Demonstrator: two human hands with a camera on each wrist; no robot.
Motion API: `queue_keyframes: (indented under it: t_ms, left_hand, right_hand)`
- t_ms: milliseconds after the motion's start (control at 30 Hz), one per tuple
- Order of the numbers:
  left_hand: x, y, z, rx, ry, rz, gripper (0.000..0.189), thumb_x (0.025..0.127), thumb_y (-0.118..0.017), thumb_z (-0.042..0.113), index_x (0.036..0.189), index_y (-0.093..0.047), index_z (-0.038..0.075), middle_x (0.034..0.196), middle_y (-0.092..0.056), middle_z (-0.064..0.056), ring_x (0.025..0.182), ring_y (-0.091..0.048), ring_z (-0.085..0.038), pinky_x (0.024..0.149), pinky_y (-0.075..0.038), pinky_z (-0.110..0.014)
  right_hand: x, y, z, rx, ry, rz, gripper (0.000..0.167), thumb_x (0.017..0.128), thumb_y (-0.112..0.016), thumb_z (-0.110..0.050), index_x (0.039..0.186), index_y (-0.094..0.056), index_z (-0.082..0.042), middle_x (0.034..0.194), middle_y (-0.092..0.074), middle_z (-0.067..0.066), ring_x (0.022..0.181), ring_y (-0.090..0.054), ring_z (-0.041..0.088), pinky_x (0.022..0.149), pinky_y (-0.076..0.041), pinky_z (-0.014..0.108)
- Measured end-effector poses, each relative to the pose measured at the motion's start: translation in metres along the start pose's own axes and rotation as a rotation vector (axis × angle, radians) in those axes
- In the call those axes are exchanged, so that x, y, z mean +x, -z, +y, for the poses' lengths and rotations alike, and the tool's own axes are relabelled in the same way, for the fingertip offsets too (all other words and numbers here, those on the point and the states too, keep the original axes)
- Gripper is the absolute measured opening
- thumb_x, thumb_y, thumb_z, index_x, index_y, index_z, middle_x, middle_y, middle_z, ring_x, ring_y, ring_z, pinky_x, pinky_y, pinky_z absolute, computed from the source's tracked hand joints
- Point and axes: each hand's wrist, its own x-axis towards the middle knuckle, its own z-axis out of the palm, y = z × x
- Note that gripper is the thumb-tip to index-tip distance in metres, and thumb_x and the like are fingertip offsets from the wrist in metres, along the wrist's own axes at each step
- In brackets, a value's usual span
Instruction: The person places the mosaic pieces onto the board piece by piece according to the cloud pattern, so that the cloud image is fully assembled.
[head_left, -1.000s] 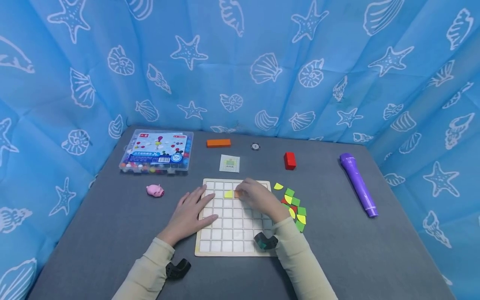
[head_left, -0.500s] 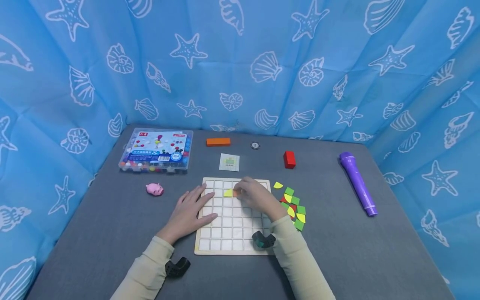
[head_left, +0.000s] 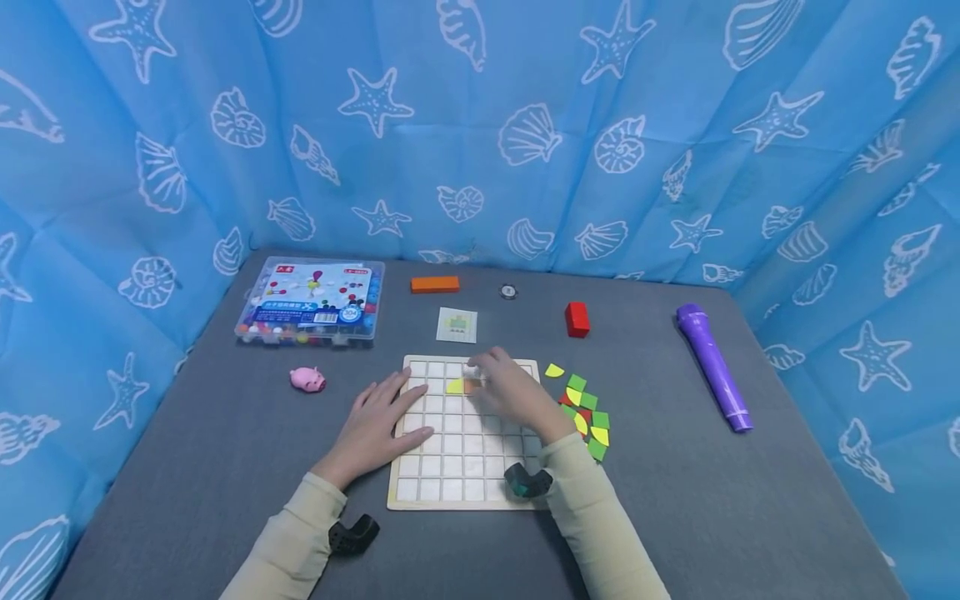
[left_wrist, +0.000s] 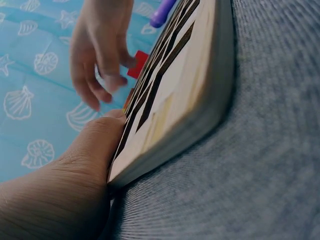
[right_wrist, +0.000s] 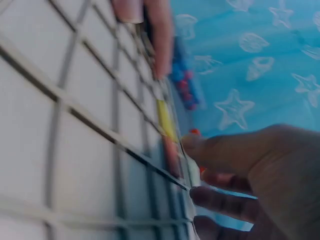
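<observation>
A white gridded wooden board (head_left: 431, 467) lies on the grey table. A yellow tile (head_left: 454, 386) sits in one of its upper cells, and beside it to the right is an orange-red tile (head_left: 472, 386). My left hand (head_left: 375, 429) rests on the board's left edge, fingers spread and thumb over the grid. Just above the orange-red tile hovers my right hand (head_left: 517, 396), its fingers loosely bent and apart with nothing between them; the right wrist view shows the tile (right_wrist: 171, 155) free of the thumb. Right of the board lies a loose pile of green, yellow and red tiles (head_left: 588, 402).
Behind the board are a printed pattern card (head_left: 457, 325), an orange block (head_left: 434, 285), a small round token (head_left: 508, 292) and a red block (head_left: 577, 320). A clear box of coloured beads (head_left: 311, 302) and a pink toy pig (head_left: 307, 379) stand left; a purple microphone (head_left: 714, 367) lies right.
My right hand's fingers have come off the orange-red tile and lifted slightly away, leaving the tile in view next to the yellow one. The left hand has stayed in place.
</observation>
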Motion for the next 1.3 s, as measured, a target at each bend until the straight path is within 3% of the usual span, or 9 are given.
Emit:
queue_keyframes:
  t_ms: [133,267,433,567,800,1000,1300]
  left_hand:
    - [0.0,0.0,0.0,0.003,-0.009,0.012,0.07,0.088,-0.056,0.058,0.147,-0.041,0.023,0.159,-0.023,-0.006,0.145,-0.021,-0.029,0.112,-0.017,-0.058]
    - [0.0,-0.001,0.0,-0.002,-0.009,0.021,0.07,0.088,-0.058,0.058,0.146,-0.042,0.022,0.158,-0.024,-0.007,0.145,-0.022,-0.029,0.112,-0.016,-0.058]
    - [0.001,-0.002,0.0,-0.009,0.003,0.004,0.07,0.088,-0.056,0.059,0.146,-0.041,0.024,0.159,-0.023,-0.006,0.145,-0.021,-0.029,0.113,-0.015,-0.058]
    - [0.001,-0.002,0.0,-0.007,0.02,-0.021,0.07,0.089,-0.053,0.061,0.148,-0.039,0.026,0.16,-0.02,-0.003,0.146,-0.018,-0.027,0.114,-0.014,-0.057]
    - [0.001,0.0,0.0,-0.014,0.026,-0.03,0.069,0.089,-0.053,0.061,0.148,-0.038,0.026,0.16,-0.02,-0.003,0.146,-0.018,-0.027,0.114,-0.014,-0.057]
    - [0.0,0.001,0.0,-0.008,0.031,-0.03,0.07,0.089,-0.053,0.06,0.148,-0.038,0.026,0.16,-0.019,-0.003,0.146,-0.017,-0.027,0.114,-0.014,-0.057]
    - [0.0,0.001,0.0,-0.003,-0.001,0.001,0.069,0.089,-0.056,0.058,0.146,-0.041,0.024,0.159,-0.022,-0.006,0.145,-0.021,-0.03,0.112,-0.016,-0.06]
  right_hand:
    - [-0.008,0.015,0.01,0.042,-0.065,0.079,0.039,0.092,-0.064,-0.021,0.129,-0.055,-0.012,0.123,-0.054,0.004,0.095,-0.058,0.017,0.083,-0.053,0.036]
    - [-0.017,0.031,0.024,-0.007,-0.142,0.147,0.037,0.093,-0.06,-0.017,0.129,-0.055,-0.007,0.116,-0.057,0.008,0.095,-0.059,0.021,0.08,-0.052,0.039]
    - [-0.025,0.042,0.04,-0.042,-0.281,0.236,0.029,0.094,-0.06,-0.018,0.121,-0.058,-0.006,0.1,-0.058,0.009,0.082,-0.056,0.022,0.068,-0.051,0.036]
    - [-0.029,0.045,0.049,-0.069,-0.328,0.284,0.025,0.093,-0.063,-0.02,0.113,-0.061,-0.006,0.096,-0.057,0.009,0.077,-0.056,0.022,0.063,-0.05,0.035]
    - [-0.03,0.041,0.057,-0.135,-0.399,0.204,0.029,0.089,-0.068,-0.025,0.109,-0.065,-0.004,0.106,-0.06,0.014,0.088,-0.057,0.027,0.075,-0.053,0.042]
    - [-0.028,0.033,0.058,-0.198,-0.368,0.151,0.029,0.089,-0.069,-0.024,0.111,-0.066,-0.005,0.115,-0.059,0.018,0.103,-0.053,0.032,0.084,-0.052,0.047]
    - [-0.028,0.027,0.065,-0.191,-0.378,0.139,0.031,0.088,-0.069,-0.02,0.115,-0.063,-0.006,0.117,-0.056,0.018,0.105,-0.048,0.033,0.086,-0.049,0.047]
